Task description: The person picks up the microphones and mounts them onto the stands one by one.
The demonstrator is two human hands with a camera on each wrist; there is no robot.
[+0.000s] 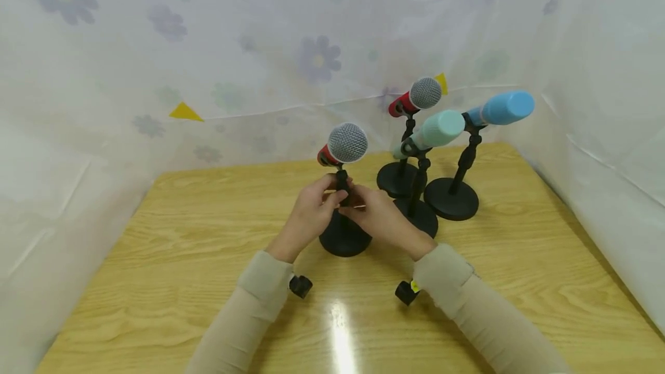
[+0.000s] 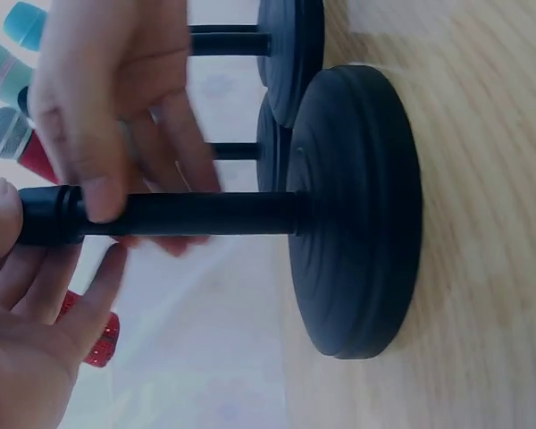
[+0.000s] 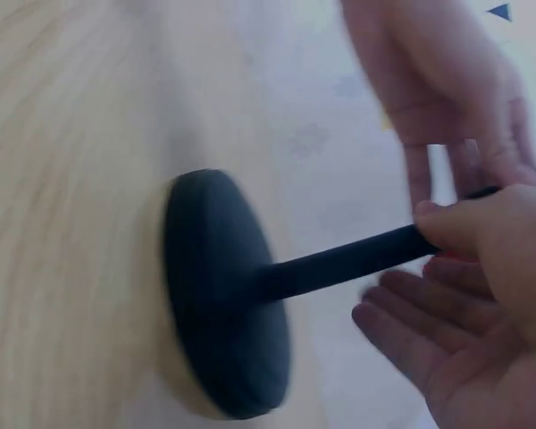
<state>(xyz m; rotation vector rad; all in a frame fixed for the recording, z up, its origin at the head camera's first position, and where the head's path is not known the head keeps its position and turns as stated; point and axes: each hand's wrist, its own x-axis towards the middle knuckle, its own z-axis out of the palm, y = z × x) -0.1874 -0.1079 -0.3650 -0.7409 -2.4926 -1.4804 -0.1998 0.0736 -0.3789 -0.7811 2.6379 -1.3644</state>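
A red microphone with a silver mesh head (image 1: 347, 143) sits on a black desktop microphone stand (image 1: 345, 242), whose round base rests on the table. My left hand (image 1: 310, 205) grips the upper part of the stand, around the thick collar (image 2: 49, 214) seen in the left wrist view. Just below it, my right hand (image 1: 383, 218) pinches the pole between thumb and fingers. In the right wrist view the right thumb lies along the pole (image 3: 348, 264), with the other fingers loosely bent beneath it. The hands partly hide the pole in the head view.
To the right stand another red microphone (image 1: 415, 97), a mint-green one (image 1: 435, 131) and a blue one (image 1: 503, 108), each on a black stand. The mint one's base (image 1: 423, 221) is close to my right hand. A floral curtain (image 1: 249, 62) hangs behind the wooden table (image 1: 208, 229).
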